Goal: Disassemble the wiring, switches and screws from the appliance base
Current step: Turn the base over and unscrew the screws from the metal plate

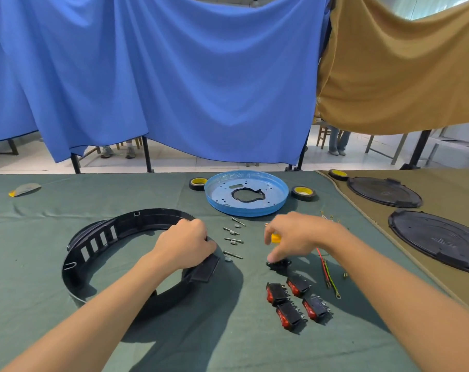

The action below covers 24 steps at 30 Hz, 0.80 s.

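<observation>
A black plastic base ring (93,245) lies on the green cloth at the left. My left hand (185,244) grips its right rim. My right hand (298,237) holds a yellow-handled tool (276,238), and its fingertips touch a small black part (279,264) on the cloth. Several black rocker switches with red buttons (295,302) lie in a group in front of that part. Several screws and small spacers (233,240) lie in a column between my hands. Red and yellow-green wires (326,272) lie right of the switches.
A blue metal plate (220,193) sits at the back centre, with rolls of black tape at its left (198,183) and right (303,193). Two black round covers (383,191) (437,237) lie on the tan cloth at the right. Blue and tan curtains hang behind the table.
</observation>
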Each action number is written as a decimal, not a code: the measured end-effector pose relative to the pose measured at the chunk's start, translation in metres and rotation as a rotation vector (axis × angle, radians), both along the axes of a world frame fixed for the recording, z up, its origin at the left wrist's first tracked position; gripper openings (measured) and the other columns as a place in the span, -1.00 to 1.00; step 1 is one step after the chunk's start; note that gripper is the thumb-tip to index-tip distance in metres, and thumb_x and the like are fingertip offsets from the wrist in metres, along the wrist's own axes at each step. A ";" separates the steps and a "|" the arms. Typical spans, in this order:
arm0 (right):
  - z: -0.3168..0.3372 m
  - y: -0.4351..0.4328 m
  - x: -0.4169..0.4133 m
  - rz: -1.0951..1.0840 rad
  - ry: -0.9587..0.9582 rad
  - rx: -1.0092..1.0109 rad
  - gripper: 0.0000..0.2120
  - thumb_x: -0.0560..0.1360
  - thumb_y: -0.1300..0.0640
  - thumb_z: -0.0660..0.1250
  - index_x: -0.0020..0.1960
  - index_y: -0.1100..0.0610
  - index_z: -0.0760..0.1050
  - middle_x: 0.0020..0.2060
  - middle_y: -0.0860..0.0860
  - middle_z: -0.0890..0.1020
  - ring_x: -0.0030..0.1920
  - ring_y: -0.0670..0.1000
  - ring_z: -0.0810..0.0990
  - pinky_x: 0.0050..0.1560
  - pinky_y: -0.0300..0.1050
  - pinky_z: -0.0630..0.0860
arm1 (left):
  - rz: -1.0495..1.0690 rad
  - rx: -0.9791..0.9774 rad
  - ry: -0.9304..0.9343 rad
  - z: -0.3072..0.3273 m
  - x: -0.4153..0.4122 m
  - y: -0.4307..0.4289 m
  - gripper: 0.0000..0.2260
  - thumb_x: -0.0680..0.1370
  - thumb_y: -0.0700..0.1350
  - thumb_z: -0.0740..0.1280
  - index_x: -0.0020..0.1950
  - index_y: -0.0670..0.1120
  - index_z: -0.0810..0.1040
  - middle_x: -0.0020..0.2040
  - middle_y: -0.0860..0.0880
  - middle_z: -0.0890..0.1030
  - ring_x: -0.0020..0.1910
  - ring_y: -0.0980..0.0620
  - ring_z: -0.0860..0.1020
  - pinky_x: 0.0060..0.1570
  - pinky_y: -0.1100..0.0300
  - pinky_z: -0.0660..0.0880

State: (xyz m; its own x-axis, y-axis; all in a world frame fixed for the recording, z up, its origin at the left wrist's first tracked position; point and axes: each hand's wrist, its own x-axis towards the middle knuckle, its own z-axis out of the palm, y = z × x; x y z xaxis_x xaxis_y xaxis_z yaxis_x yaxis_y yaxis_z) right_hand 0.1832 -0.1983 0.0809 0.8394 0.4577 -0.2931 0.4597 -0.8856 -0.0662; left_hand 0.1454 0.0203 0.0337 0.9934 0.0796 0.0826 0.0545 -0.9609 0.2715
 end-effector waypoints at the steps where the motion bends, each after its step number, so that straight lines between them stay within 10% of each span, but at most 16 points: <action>1: -0.004 0.000 -0.001 0.012 0.026 -0.024 -0.61 0.45 -0.17 0.43 0.19 -0.01 0.57 0.16 0.00 0.56 0.16 0.04 0.49 0.11 0.02 0.49 | 0.001 -0.005 -0.002 0.000 0.000 0.000 -0.69 0.50 -0.01 0.27 -0.35 -0.11 0.28 -0.33 -0.04 0.43 -0.40 -0.03 0.34 -0.42 0.16 0.23; 17: -0.021 -0.001 0.014 -0.052 0.059 0.086 -0.53 0.53 -0.25 0.25 0.25 0.08 0.46 0.14 0.02 0.58 0.04 0.01 0.56 0.08 -0.04 0.53 | 0.012 -0.093 0.002 -0.009 0.000 0.003 -0.75 0.50 -0.02 0.25 -0.32 -0.10 0.33 -0.30 -0.05 0.49 -0.32 -0.08 0.43 -0.37 0.14 0.28; 24: -0.005 -0.001 0.022 -0.165 0.036 0.316 -0.86 0.43 0.36 0.22 -0.22 0.17 0.33 -0.29 0.13 0.36 -0.26 0.05 0.35 -0.26 -0.05 0.28 | 0.020 -0.042 0.006 -0.006 0.000 -0.001 -0.76 0.52 -0.03 0.24 -0.29 -0.12 0.33 -0.26 -0.05 0.46 -0.24 -0.15 0.43 -0.30 0.12 0.30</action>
